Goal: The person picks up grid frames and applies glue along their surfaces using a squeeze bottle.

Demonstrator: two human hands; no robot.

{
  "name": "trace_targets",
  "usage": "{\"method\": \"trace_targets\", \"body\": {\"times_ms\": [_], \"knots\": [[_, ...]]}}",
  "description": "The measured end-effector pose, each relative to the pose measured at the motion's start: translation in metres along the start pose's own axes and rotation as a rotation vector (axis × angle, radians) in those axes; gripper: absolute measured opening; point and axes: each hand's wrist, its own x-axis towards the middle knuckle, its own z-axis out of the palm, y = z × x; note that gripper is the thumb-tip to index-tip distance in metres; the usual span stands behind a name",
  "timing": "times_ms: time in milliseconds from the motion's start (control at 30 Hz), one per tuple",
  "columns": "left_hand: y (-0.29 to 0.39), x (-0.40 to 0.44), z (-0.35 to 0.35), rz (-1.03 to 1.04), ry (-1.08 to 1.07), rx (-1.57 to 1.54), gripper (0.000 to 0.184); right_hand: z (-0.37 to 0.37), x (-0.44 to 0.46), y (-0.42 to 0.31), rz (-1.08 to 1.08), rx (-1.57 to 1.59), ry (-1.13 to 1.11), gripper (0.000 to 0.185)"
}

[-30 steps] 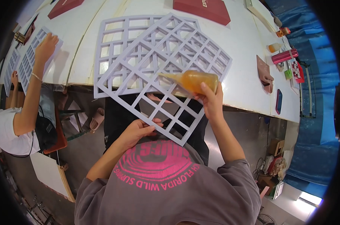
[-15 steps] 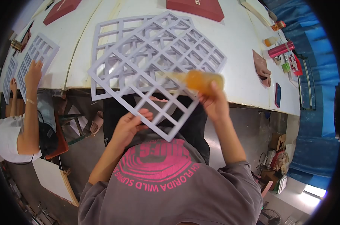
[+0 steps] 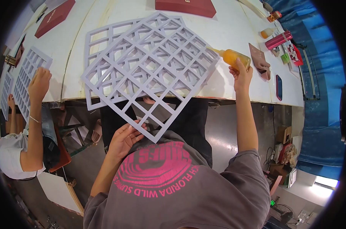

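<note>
A pale lilac lattice frame (image 3: pixel 151 70) lies tilted over another lattice frame (image 3: pixel 90 42) on the white table, its near corner jutting past the table edge. My left hand (image 3: pixel 124 138) grips the lower left edge of the upper frame, thumb on top. My right hand (image 3: pixel 240 75) is wrapped round a squeeze bottle (image 3: pixel 231 58) of amber liquid. The bottle's thin nozzle points left, by the right corner of the upper frame; whether it touches cannot be told.
A co-worker's hand (image 3: pixel 40 81) is over another lattice (image 3: pixel 27 70) at left. Dark red boxes (image 3: pixel 55 18) (image 3: pixel 188 5) lie at the back. On the right are a brown cloth (image 3: pixel 259 61), a phone (image 3: pixel 279 87), a pink flask (image 3: pixel 278 40) and a second amber bottle (image 3: pixel 267 33).
My right hand has carried the bottle rightward and away from my body, from above the lattice to its right corner. The upper frame has turned and shifted left, with my left hand still on its edge.
</note>
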Motion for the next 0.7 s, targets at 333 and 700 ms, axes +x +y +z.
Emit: {"method": "trace_targets", "body": {"times_ms": [333, 700], "knots": [[0.001, 0.002, -0.004, -0.003, -0.054, -0.155, 0.064, -0.002, -0.1, -0.002, 0.183, 0.043, -0.235, 0.042], [-0.001, 0.005, -0.008, -0.019, -0.078, -0.261, 0.077, 0.024, -0.231, -0.006, 0.436, 0.066, -0.518, 0.047]]}}
